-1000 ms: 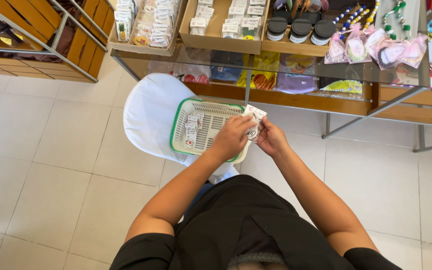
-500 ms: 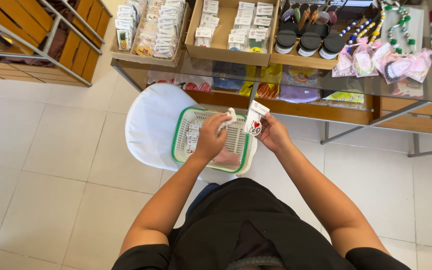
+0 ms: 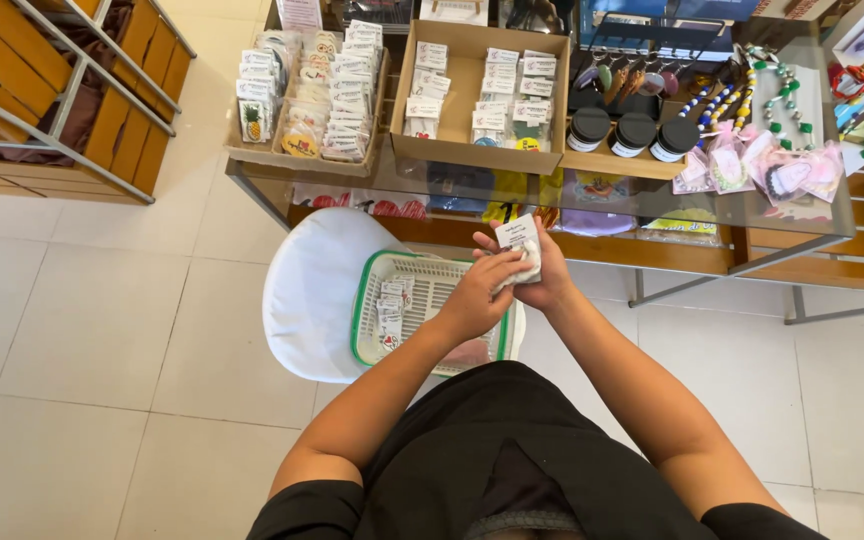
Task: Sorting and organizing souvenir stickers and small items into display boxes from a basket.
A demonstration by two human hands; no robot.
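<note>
Left hand [image 3: 472, 300] and right hand [image 3: 547, 280] holding small white packet [image 3: 520, 240], green-rimmed basket [image 3: 372, 300] below

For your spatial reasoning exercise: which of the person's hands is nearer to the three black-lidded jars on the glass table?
The right hand, holding a small white packet just below the jars. The left hand sits lower, over the green basket.

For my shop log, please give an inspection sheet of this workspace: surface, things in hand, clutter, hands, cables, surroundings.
Surface: white stool bearing a green-rimmed white basket.
Job's things: small white packet held above the basket; more small packets lie inside.
Clutter: nothing seen on the floor.
Hands: left hand and right hand both grip the packet.
Cables: nothing seen.
Surroundings: glass table with cardboard boxes of packets, black-lidded jars, bead strings; wooden rack; tiled floor.
</note>
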